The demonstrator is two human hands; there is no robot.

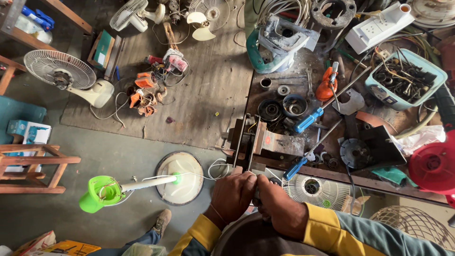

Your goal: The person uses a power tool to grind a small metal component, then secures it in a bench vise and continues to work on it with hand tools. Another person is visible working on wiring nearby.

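Both hands meet at the workbench's (332,173) near edge, by the rusty metal bench vise (249,140). The left hand (232,194) and right hand (279,206) are closed together around a small part, hidden between them.

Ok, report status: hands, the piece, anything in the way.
Left hand and right hand closed together at the bench vise. Piece between them hidden. Blue-handled screwdriver lies just right.

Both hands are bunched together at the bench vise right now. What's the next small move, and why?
Probably keep the left hand steadying while the right hand works the small part pinched between them. Both hands meet at the near end of the vise, the part itself is hidden, and the blue-handled screwdrivers lie untouched on the bench.
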